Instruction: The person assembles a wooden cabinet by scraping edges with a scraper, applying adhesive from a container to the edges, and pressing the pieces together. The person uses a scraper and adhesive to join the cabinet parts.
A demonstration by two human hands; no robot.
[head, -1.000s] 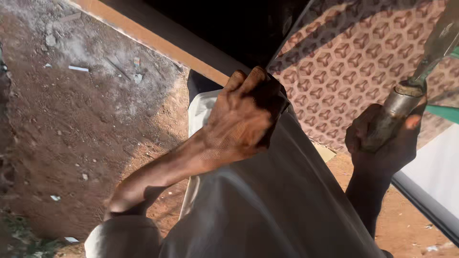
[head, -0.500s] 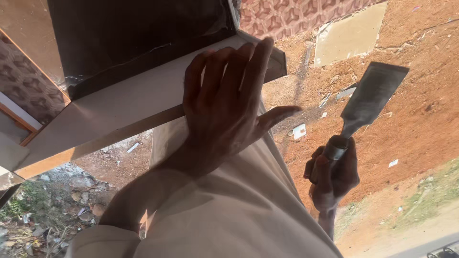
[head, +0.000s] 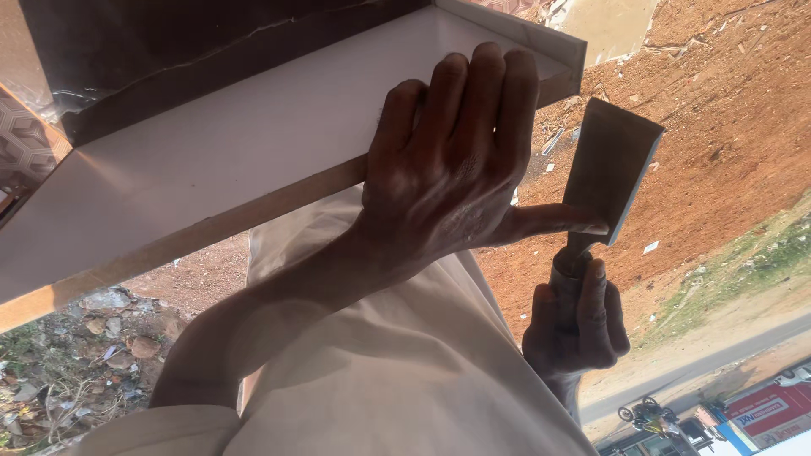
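Nearest the camera, below the white board's [head: 253, 160] front edge, the right hand [head: 576, 325] is closed tight around the handle of a wide chisel [head: 610, 173], blade up beside the board's right corner. Since half a second ago the left hand [head: 452, 169] has settled flatter on the board, fingers spread open, thumb now touching the blade, suggesting steadying. Beyond lies red earth [head: 726, 127].
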